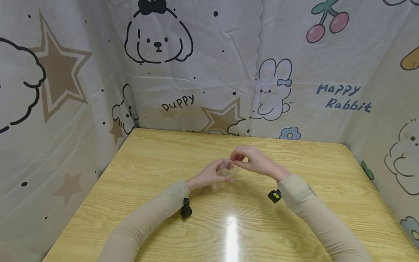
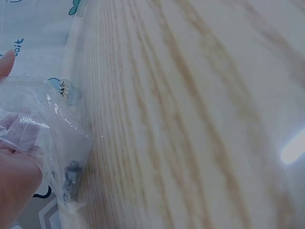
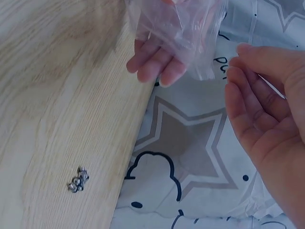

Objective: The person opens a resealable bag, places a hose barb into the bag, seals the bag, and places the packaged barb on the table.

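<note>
My left hand (image 1: 209,174) holds a clear plastic bag (image 3: 181,33) between thumb and fingers, the fingertips showing behind the film. Small dark metallic pieces (image 2: 72,179) lie bunched in a lower corner of the bag in the left wrist view. My right hand (image 1: 253,160) is by the bag's upper edge, its thumb and fingertips drawn together. From the right wrist those fingertips look slightly apart from the film, and whether they pinch anything is unclear. A small shiny metal piece (image 3: 78,180) lies on the wooden table (image 1: 157,153), out of sight in the head view.
A printed cloth curtain (image 1: 209,72) surrounds the back and sides of the table. Each wrist wears a small black camera, one by the left cuff (image 1: 186,209) and one by the right (image 1: 275,195). Light glares on the tabletop near the front.
</note>
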The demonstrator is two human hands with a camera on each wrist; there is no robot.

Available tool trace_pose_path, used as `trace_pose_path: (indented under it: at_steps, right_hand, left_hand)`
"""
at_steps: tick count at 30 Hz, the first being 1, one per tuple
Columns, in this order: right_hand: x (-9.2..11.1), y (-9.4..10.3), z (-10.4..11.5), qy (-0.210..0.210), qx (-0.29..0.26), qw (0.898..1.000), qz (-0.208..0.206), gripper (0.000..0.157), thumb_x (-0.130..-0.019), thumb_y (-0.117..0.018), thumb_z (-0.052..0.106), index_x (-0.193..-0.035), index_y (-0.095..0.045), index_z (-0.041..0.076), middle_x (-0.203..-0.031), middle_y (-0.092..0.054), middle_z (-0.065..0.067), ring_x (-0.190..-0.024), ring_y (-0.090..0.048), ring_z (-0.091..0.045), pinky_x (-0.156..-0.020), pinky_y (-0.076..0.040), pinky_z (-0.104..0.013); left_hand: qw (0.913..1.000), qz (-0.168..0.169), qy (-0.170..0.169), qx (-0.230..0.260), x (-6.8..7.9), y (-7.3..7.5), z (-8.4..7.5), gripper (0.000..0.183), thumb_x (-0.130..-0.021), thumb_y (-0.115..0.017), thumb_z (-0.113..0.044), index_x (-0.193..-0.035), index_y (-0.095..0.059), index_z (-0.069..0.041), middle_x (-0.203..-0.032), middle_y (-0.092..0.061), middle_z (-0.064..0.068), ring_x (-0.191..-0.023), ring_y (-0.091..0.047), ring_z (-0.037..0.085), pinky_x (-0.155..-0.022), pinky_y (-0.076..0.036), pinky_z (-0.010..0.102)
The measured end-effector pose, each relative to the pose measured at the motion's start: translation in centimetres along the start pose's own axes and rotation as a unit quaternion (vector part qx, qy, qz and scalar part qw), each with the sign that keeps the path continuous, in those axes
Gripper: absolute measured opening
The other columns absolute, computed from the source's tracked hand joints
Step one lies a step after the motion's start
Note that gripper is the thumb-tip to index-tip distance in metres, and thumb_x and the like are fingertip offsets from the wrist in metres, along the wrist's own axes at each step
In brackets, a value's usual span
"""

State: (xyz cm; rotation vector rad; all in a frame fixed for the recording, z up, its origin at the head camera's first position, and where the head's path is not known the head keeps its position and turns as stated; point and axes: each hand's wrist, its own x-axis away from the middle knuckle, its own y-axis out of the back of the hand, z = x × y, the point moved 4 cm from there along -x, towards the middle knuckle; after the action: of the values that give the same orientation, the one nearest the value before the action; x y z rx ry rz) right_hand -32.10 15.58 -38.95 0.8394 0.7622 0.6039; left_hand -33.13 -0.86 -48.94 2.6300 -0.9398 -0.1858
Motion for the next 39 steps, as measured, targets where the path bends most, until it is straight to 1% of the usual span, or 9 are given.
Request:
trace_pose_path:
  at_steps: [3, 7, 10, 14, 20, 25, 29, 35, 39]
  right_hand:
    - [0.3, 0.4, -0.4, -0.007, 0.006, 1.000, -0.011, 0.009, -0.089, -0.070, 0.000, -0.098, -0.070, 0.003, -0.094, -0.073, -0.007, -0.082, -0.069, -0.014, -0.076, -0.059, -0.025]
    - [0.8, 0.8, -1.2, -0.013, 0.015, 0.999, -0.027, 0.009, -0.089, -0.071, 0.001, -0.097, -0.069, 0.004, -0.093, -0.073, -0.009, -0.080, -0.068, -0.014, -0.074, -0.059, -0.026]
    - [1.4, 1.1, -2.1, -0.029, 0.022, 0.999, -0.041, 0.009, -0.088, -0.071, 0.001, -0.096, -0.069, 0.005, -0.092, -0.072, -0.009, -0.079, -0.068, -0.014, -0.073, -0.059, -0.026]
    - [2.3, 1.3, -3.4, -0.074, 0.026, 0.996, -0.050, 0.009, -0.089, -0.070, 0.002, -0.097, -0.070, 0.006, -0.092, -0.072, -0.007, -0.080, -0.068, -0.015, -0.075, -0.059, -0.029]
    - [3.8, 1.1, -5.9, -0.136, 0.022, 0.989, -0.056, 0.007, -0.090, -0.070, 0.003, -0.097, -0.070, 0.005, -0.094, -0.072, -0.008, -0.083, -0.067, -0.018, -0.075, -0.059, -0.029]
    - [5.1, 0.6, -8.2, -0.185, 0.021, 0.981, -0.053, 0.010, -0.090, -0.069, 0.004, -0.099, -0.070, 0.000, -0.094, -0.072, -0.011, -0.084, -0.067, -0.019, -0.075, -0.058, -0.029]
    - [6.1, -0.1, -9.7, -0.206, 0.027, 0.977, -0.045, 0.009, -0.089, -0.069, 0.002, -0.097, -0.070, -0.003, -0.092, -0.072, -0.013, -0.082, -0.066, -0.020, -0.073, -0.057, -0.030]
    - [7.1, -1.1, -11.0, -0.242, 0.032, 0.969, -0.026, 0.006, -0.089, -0.070, 0.005, -0.094, -0.070, 0.001, -0.089, -0.071, -0.010, -0.080, -0.064, -0.016, -0.074, -0.057, -0.029]
    - [7.2, -1.5, -11.3, -0.246, 0.036, 0.968, -0.020, 0.007, -0.088, -0.072, 0.007, -0.093, -0.070, 0.002, -0.089, -0.072, -0.009, -0.079, -0.064, -0.015, -0.073, -0.055, -0.027]
  left_hand:
    - [1.0000, -0.001, -0.001, -0.001, -0.1, 0.0, 0.0, 0.066, -0.090, -0.074, -0.021, -0.148, -0.042, -0.022, -0.141, -0.056, 0.004, -0.136, -0.048, 0.022, -0.118, -0.029, 0.058]
    - [1.0000, -0.003, 0.001, -0.004, -0.1, 0.0, 0.0, 0.072, -0.090, -0.074, -0.019, -0.152, -0.037, -0.015, -0.142, -0.056, 0.006, -0.137, -0.047, 0.023, -0.120, -0.027, 0.056]
    - [1.0000, -0.004, -0.003, -0.007, -0.2, 0.0, 0.1, 0.074, -0.090, -0.074, -0.018, -0.153, -0.036, -0.011, -0.142, -0.056, 0.008, -0.137, -0.047, 0.025, -0.120, -0.027, 0.056]
    - [0.9999, -0.006, -0.009, -0.012, -0.3, -0.1, 0.2, 0.072, -0.090, -0.074, -0.017, -0.151, -0.037, -0.008, -0.142, -0.056, 0.010, -0.136, -0.049, 0.026, -0.121, -0.027, 0.055]
    - [0.9998, -0.009, -0.006, -0.015, -0.4, -0.1, 0.2, 0.070, -0.090, -0.073, -0.014, -0.150, -0.039, -0.008, -0.142, -0.056, 0.009, -0.137, -0.048, 0.026, -0.122, -0.025, 0.055]
    - [0.9998, -0.011, -0.003, -0.013, -0.3, -0.1, 0.1, 0.068, -0.090, -0.073, -0.015, -0.149, -0.040, -0.009, -0.141, -0.057, 0.009, -0.137, -0.047, 0.025, -0.121, -0.025, 0.056]
    - [0.9998, -0.011, -0.003, -0.014, -0.1, -0.1, 0.1, 0.069, -0.090, -0.074, -0.017, -0.149, -0.040, -0.009, -0.141, -0.057, 0.008, -0.137, -0.047, 0.026, -0.121, -0.026, 0.056]
    - [0.9998, -0.010, -0.002, -0.017, -0.1, -0.1, 0.1, 0.072, -0.089, -0.076, -0.020, -0.150, -0.039, -0.010, -0.141, -0.056, 0.007, -0.138, -0.047, 0.026, -0.121, -0.025, 0.057]
    - [0.9998, -0.011, 0.001, -0.014, 0.0, 0.0, 0.0, 0.075, -0.088, -0.076, -0.020, -0.152, -0.037, -0.011, -0.143, -0.056, 0.007, -0.139, -0.046, 0.025, -0.122, -0.023, 0.056]
